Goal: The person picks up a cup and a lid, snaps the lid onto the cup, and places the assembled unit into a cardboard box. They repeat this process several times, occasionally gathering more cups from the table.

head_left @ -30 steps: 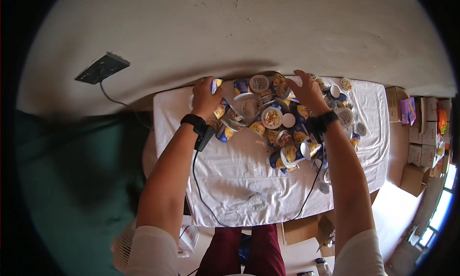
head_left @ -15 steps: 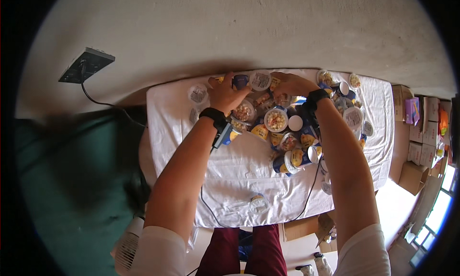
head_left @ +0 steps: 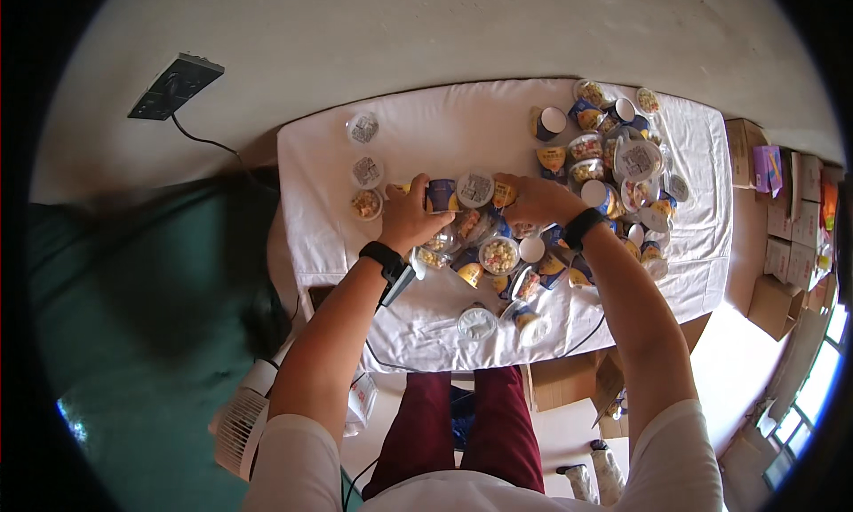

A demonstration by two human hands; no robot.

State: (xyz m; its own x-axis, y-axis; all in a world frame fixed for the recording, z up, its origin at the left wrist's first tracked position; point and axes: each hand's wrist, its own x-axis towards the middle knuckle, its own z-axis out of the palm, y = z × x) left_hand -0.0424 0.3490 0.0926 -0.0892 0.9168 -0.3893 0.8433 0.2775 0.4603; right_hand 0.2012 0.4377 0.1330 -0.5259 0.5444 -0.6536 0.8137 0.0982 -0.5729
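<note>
My left hand point(head_left: 410, 217) is curled round a dark blue paper cup point(head_left: 441, 195) lying on its side. My right hand point(head_left: 538, 201) bends over the other side of the same group, its fingers against a blue-and-yellow cup point(head_left: 504, 193). Between the hands sits a clear round tub with a printed lid point(head_left: 475, 189). Just nearer to me lie a tub of mixed colourful bits point(head_left: 499, 255), a white-bottomed cup point(head_left: 531, 249) and several more tubs and cups. Part of the right hand's grip is hidden.
Beyond my right hand a heap of tubs and cups point(head_left: 638, 161) covers the table's right side. Three tubs stand in a column at left, one of them filled point(head_left: 366, 203). A lidded tub point(head_left: 477, 323) lies near the front edge of the white cloth point(head_left: 311, 188). Cables cross that edge.
Both hands have drawn toward me, and the group of cups and tubs between them has slid nearer with them. My view has also shifted, showing more of the table's far side.
</note>
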